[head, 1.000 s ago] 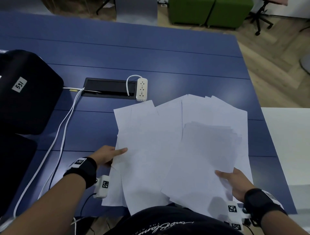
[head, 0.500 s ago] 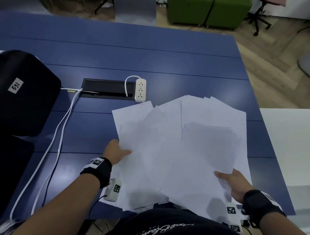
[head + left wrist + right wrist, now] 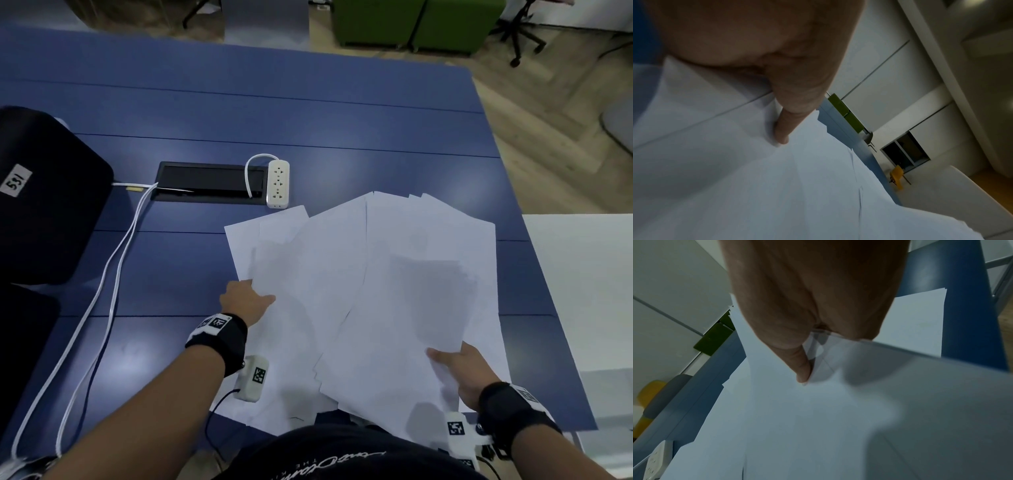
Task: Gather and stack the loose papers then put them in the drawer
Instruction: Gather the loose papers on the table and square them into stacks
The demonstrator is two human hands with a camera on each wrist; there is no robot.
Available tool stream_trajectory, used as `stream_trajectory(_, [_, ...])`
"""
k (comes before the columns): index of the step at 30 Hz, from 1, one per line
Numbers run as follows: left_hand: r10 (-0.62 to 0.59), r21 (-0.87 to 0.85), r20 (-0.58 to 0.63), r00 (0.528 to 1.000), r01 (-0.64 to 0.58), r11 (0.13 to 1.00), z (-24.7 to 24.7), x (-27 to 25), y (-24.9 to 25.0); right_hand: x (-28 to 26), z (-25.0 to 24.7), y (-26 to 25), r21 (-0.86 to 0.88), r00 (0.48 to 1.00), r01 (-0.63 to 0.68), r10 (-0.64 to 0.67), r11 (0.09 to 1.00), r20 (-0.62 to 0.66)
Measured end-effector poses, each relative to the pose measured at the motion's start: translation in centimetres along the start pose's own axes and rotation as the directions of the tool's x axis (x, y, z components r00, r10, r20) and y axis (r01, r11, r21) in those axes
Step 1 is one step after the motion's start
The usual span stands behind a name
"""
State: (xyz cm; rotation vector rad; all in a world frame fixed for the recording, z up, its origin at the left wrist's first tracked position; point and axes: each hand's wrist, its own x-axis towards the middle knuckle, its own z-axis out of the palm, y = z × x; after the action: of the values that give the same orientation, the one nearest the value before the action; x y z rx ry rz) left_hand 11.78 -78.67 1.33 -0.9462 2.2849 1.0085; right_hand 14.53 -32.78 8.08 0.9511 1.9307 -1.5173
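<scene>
Left hand (image 3: 245, 301): thumb on top of the left margin of the loose papers (image 3: 359, 294), fingers hidden under the sheets, so it pinches that edge. Left wrist view confirms the thumb (image 3: 785, 126) pressing down on a sheet. Right hand (image 3: 462, 371): grips the lower right of a lifted bundle of sheets, thumb on top, fingers beneath; the right wrist view shows the thumb (image 3: 801, 368) against the paper.

Papers: white, unaligned, fanned and overlapping at centre right of the head frame on the blue table (image 3: 308, 113). Long axes run roughly from bottom to top of the frame; the left sheets lean upper left, the right ones nearly straight up. Far corners are staggered. Near ends overhang the table's front edge at the bottom of the frame, over the person's dark shirt.

Edges and room: the table's right edge lies just beside the right sheets. A white power strip (image 3: 278, 185) sits just above the upper-left corner of the fan, beside a black cable hatch (image 3: 205, 181). White cables (image 3: 113, 257) run down the left; a black case (image 3: 44, 195) sits at far left. Bare blue surface lies between cables and papers, and across the top.
</scene>
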Motion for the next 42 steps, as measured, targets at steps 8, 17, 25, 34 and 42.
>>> stream_trajectory(8, [0.076,-0.083,0.038,0.996,-0.073,0.994,-0.2,-1.7,2.3,0.4,0.2,0.2,-0.012,1.0,-0.019,0.019,1.0,-0.009])
stream_trajectory(17, [0.191,-0.294,-0.005,0.982,-0.184,0.938,-2.6,-5.2,2.7,0.2,0.0,0.1,0.017,0.999,-0.037,0.037,0.999,0.0])
stream_trajectory(25, [0.103,-0.379,-0.026,0.994,-0.105,0.92,-1.4,-5.1,2.0,-0.4,0.3,0.0,0.002,0.999,-0.033,0.033,0.999,0.013])
stream_trajectory(34, [0.009,-0.422,0.204,0.979,0.079,0.903,-2.8,-4.6,1.4,-0.7,0.0,-0.6,-0.027,1.0,-0.012,0.013,1.0,0.004])
stream_trajectory(42, [0.228,-0.274,-0.009,0.974,-0.222,0.936,-11.5,-7.6,3.1,-0.3,-1.7,-1.9,-0.027,0.998,0.025,-0.023,0.999,0.05])
